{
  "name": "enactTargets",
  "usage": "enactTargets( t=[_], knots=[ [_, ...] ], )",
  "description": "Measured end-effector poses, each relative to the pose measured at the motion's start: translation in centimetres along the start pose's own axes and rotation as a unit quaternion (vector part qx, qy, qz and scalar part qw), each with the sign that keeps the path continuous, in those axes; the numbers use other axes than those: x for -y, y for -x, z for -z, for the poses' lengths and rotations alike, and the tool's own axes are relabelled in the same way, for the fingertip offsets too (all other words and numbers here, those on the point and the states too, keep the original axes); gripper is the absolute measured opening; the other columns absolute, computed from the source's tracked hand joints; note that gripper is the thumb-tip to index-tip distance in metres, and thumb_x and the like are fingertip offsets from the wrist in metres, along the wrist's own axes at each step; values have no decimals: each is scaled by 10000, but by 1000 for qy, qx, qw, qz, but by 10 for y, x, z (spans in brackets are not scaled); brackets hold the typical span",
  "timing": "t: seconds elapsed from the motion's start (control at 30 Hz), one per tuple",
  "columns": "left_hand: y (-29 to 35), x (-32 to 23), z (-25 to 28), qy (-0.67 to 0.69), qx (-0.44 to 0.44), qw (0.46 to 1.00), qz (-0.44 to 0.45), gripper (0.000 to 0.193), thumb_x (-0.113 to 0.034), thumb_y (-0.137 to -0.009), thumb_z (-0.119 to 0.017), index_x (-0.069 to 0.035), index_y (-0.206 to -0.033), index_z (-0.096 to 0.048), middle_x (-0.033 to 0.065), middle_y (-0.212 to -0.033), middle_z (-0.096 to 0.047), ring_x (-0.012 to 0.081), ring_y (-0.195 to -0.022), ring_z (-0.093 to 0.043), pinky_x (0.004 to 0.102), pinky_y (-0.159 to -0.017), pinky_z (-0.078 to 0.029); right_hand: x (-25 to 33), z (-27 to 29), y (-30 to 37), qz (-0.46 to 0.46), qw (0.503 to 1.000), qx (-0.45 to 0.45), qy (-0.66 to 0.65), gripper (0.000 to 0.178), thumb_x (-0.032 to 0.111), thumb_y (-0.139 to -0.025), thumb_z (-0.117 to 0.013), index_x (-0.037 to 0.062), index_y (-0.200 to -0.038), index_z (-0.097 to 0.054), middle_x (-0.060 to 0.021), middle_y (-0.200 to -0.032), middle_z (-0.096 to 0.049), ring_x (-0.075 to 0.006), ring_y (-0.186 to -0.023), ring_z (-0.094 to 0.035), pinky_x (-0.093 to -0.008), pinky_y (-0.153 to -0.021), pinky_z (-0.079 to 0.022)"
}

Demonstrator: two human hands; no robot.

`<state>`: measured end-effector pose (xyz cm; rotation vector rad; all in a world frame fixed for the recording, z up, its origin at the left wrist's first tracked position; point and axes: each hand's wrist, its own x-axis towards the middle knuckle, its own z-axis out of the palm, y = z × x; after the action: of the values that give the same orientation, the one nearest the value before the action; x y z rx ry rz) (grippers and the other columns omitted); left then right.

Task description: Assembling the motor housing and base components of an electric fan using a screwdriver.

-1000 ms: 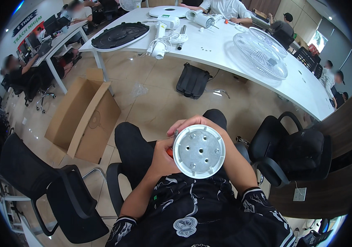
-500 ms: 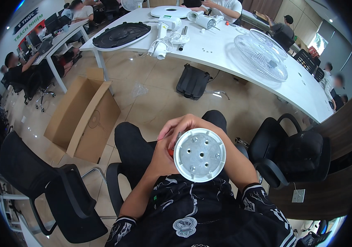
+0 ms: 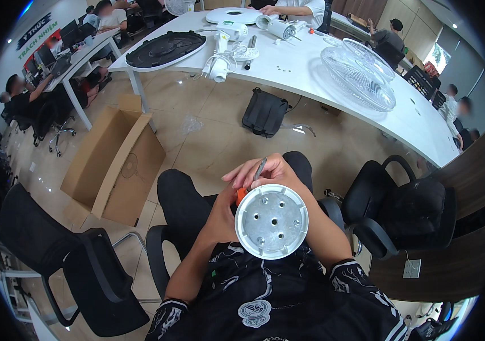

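Note:
A round white part with a grey metal face (image 3: 272,221) and several holes in it is held up in front of my chest. My left hand (image 3: 220,220) is closed at its left side, its fingertips hidden behind the part. Beyond the far rim is my right hand (image 3: 265,170), its fingers bent around a thin metal shaft (image 3: 260,168). An orange handle (image 3: 241,196) shows between the two hands; with the shaft it looks like a screwdriver. The disc hides where the two meet.
Ahead, a white table (image 3: 305,79) bears wire fan grilles (image 3: 359,79), a black oval base (image 3: 166,48), a white corded fan part (image 3: 220,57) and a motor piece (image 3: 279,27). An open cardboard box (image 3: 120,162), a black backpack (image 3: 265,112) and office chairs surround me.
The round part has moved slightly toward me and left. My right fingers have lifted and spread, and the metal shaft and more of the orange handle now show.

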<state>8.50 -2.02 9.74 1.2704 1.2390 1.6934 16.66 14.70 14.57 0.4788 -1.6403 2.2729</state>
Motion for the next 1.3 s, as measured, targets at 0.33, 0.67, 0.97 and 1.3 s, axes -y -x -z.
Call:
enactTargets(
  t=[0.33, 0.67, 0.97, 1.3],
  knots=[
    [-7, -22, 0, -7, -27, 998, -57, 1102, -218, -500, -968, -13, -1426, -406, 126, -1269, -590, 202, -1169, -604, 348, -1024, -441, -2, -17, 4, 23, 992, -126, 6, 142, 100, -921, -675, 10, -822, -723, -148, -867, -735, -309, -1021, -686, -456, -974, -508],
    [-8, -20, -1, 108, 14, 994, -14, 1158, -117, -512, -961, -40, -1473, -320, 130, -1257, -620, 189, -1125, -637, 341, -993, -477, 39, 6, -5, 172, 935, -268, -157, 336, 309, -1053, -486, 26, -1225, -544, -67, -814, -607, -234, -825, -663, -404, -778, -562],
    [0, -5, -6, 10, -62, 994, -91, 886, -224, -511, -954, 21, -1273, -573, 140, -1186, -660, 228, -1093, -659, 346, -948, -500, 149, 11, 27, -74, 936, -203, 276, 348, 292, -1047, -518, -10, -1170, -642, -11, -668, -560, -80, -534, -518, -217, -506, -417],
    [1, -5, -20, -25, -142, 984, -107, 757, -132, -557, -933, 17, -1222, -602, 135, -1145, -680, 205, -1041, -675, 340, -917, -519, 200, -87, -17, -26, 525, 195, 828, 162, 150, -776, -735, 53, -785, -605, -68, -703, -569, -238, -659, -618, -341, -603, -487]
  ],
)
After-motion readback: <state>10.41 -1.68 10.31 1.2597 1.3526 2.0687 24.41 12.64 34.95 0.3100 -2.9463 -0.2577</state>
